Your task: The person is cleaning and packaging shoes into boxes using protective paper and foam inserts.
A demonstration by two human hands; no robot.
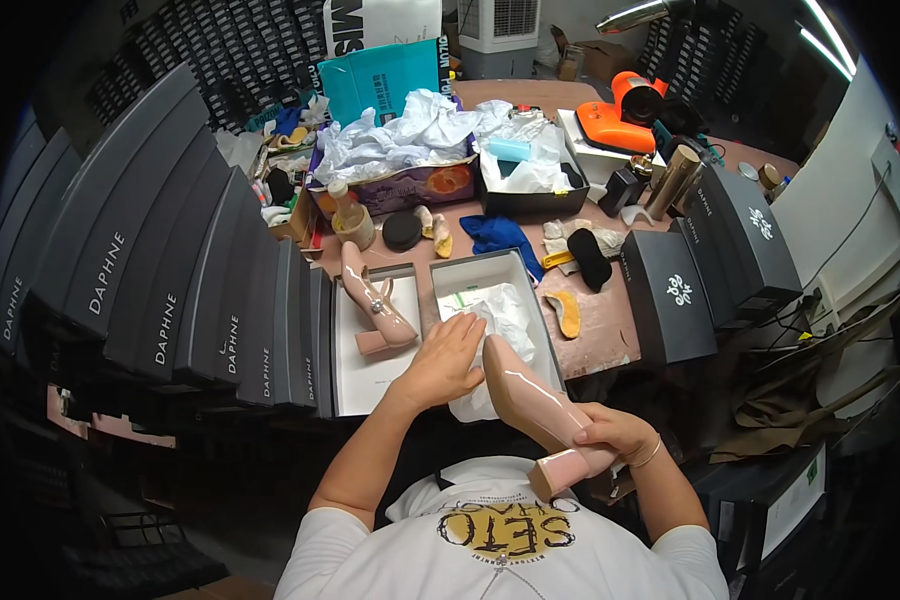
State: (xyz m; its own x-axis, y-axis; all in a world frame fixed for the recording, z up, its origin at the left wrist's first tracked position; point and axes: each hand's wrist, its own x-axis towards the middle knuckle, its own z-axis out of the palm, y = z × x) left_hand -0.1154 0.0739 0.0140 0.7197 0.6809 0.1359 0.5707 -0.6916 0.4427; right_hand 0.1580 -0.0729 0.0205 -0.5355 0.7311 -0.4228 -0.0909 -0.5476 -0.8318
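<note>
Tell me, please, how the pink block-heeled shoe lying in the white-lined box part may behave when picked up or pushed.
The pink block-heeled shoe may feel slippery, because its surface shines strongly. Its thick block heel suggests that end would be stiff and perhaps heavier. Lying on its side, it seems unlikely to roll.

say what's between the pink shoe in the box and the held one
Mainly the left hand, with white tissue paper beside it; the head view shows this.
</note>
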